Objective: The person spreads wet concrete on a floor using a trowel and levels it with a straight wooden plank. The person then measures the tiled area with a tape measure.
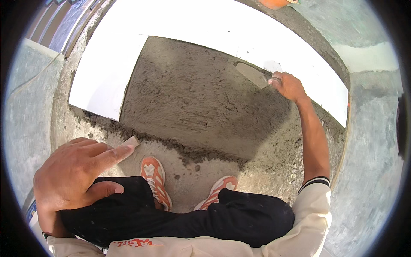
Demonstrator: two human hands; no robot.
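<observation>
My right hand (289,86) grips the handle of a trowel at the right. The trowel's flat blade (252,75) rests on a bed of wet grey mortar (192,96), close to the edge of the white tiles (205,22). At the lower left, my left hand (77,173) is over my knee, with the thumb apart from the fingers. Just beyond its index fingertip shows the end of a small pale block or handle (131,141); the rest of it is hidden behind the fingers, and I see no grip on it.
A white tile (106,77) borders the mortar on the left. Crumbled mortar (192,154) lines the near edge, before my shoes (155,180). Grey plastered walls (372,128) stand at both sides. An orange container (274,3) sits at the top, and loose gravel (297,163) lies at right.
</observation>
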